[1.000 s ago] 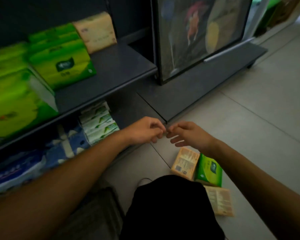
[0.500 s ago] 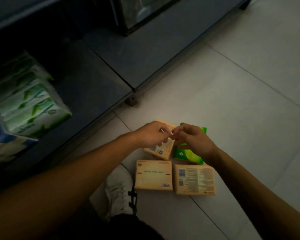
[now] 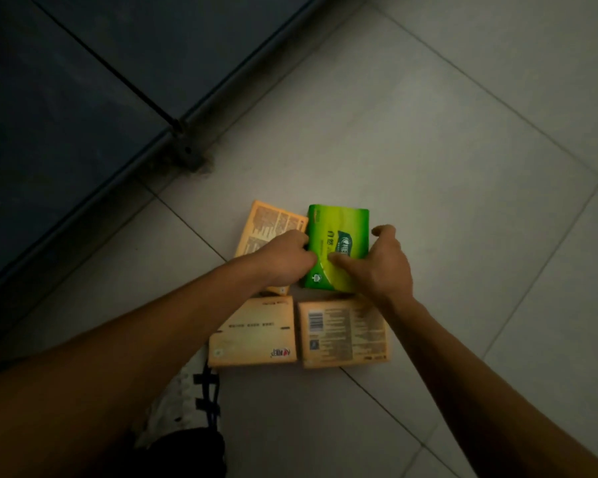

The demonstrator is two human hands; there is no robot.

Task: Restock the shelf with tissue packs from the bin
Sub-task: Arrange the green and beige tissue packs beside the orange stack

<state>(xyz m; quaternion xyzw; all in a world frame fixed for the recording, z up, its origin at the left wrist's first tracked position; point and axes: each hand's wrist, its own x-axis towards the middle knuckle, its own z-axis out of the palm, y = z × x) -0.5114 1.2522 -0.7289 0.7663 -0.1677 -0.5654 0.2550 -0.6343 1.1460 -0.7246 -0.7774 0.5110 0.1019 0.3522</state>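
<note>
Green tissue pack [image 3: 339, 232] clasped in left hand [image 3: 283, 260] and right hand [image 3: 380, 267], on pale tiled floor [image 3: 428, 150]

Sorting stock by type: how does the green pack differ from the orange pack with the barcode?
The green pack is bright green, the barcode pack orange. The green pack shows its logo side; the barcode pack shows fine print and a barcode. The left hand and right hand hold the green pack at its edges; the barcode pack lies untouched. Both are flat rectangular packs.
</note>
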